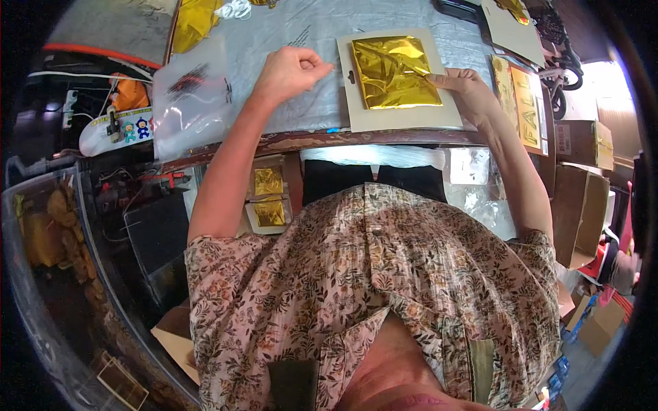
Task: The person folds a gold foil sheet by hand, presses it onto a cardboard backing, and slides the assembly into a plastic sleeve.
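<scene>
A folded gold foil packet (397, 72) lies on a pale card (353, 113) with a slot-shaped hanging hole at its left side. My right hand (466, 92) pinches the right side of the packet, thumb on top of the foil, with the card beneath. To the left of the card, my left hand (291, 74) hovers over the table with its fingers curled together. Whatever those fingers may hold is too small to make out. Thin black strips (299, 37) lie on the table beyond my left hand.
A clear plastic bag (188, 89) with dark strips lies at the table's left. Gold foil (195, 26) and white rings (234, 9) sit at the back left. A box marked FALL (531, 113) stands right. Below the table edge, a carton holds gold packets (268, 181).
</scene>
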### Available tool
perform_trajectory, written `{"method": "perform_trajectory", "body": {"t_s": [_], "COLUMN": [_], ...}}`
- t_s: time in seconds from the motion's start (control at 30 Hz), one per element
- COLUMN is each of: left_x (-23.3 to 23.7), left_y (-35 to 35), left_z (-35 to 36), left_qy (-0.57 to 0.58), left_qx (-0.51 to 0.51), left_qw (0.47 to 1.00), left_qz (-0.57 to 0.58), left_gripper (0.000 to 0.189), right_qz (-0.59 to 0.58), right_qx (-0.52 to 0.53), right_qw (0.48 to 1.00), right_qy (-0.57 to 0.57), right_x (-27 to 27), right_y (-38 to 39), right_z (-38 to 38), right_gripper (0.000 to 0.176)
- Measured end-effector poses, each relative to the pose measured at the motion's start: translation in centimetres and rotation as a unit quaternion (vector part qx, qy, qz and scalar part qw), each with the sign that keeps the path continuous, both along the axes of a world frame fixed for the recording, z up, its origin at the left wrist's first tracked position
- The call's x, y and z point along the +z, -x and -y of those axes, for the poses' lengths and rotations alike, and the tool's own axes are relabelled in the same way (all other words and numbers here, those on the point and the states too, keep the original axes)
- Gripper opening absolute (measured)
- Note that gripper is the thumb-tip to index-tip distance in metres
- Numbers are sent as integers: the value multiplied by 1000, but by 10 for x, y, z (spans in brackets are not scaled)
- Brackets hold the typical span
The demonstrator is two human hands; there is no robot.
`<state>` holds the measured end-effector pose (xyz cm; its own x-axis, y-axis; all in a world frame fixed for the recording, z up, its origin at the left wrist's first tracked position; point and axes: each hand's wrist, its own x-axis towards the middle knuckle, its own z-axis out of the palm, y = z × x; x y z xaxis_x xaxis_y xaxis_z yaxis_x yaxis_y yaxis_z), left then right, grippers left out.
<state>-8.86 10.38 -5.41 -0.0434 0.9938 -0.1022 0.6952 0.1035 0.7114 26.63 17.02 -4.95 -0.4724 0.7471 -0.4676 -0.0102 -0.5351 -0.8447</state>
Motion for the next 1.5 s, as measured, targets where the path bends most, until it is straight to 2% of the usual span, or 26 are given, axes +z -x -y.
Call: {"method": "perform_trajectory", "body": {"t_s": [0.1,0.4,0.47,0.5,0.67,0.77,0.9,1.0,1.07,1.1,1.17,1.33,1.43,1.5], "left_x": [4,2,9,9,11,6,-4,-6,0,-5,-19,-26,-23,-19], "left_y": [3,5,3,1,-19,-30,-28,-25,-29,-30,-33,-40,-44,-50], "left_z": [2,5,4,3,0,-2,-6,-6,-2,-3,-3,-6,-4,1], "left_qy": [62,-19,-27,-27,-57,-48,-45,-31,21,23,-28,-54,-80,-94], "left_qx": [-12,-9,-19,-21,-56,-56,-65,-64,-44,-47,-37,-7,21,33], "left_qw": [997,1000,997,997,996,997,996,991,991,991,993,994,992,992], "left_qz": [33,-1,-75,-74,-28,27,47,114,125,125,107,100,93,71], "left_gripper": [29,26,29,29,28,28,30,34,30,30,33,32,29,27], "right_qz": [-14,30,41,42,68,25,42,89,148,150,160,157,156,114], "right_qx": [4,16,24,21,5,-33,-22,-34,30,29,31,50,17,-56], "right_qw": [1000,999,998,998,996,997,993,985,967,965,963,963,971,983], "right_qy": [5,-27,-49,-49,-53,-71,-109,-146,-203,-215,-216,-215,-181,-134], "right_x": [2,-13,-19,-16,2,-1,-8,3,-3,-5,-2,0,-2,-1], "right_y": [6,5,-1,-1,2,5,0,1,-5,-3,-3,5,11,20], "right_z": [3,-5,-10,-9,-9,-11,-21,-12,-16,-16,-17,-15,-8,1], "right_gripper": [16,14,14,14,13,14,12,11,15,15,15,15,15,15]}}
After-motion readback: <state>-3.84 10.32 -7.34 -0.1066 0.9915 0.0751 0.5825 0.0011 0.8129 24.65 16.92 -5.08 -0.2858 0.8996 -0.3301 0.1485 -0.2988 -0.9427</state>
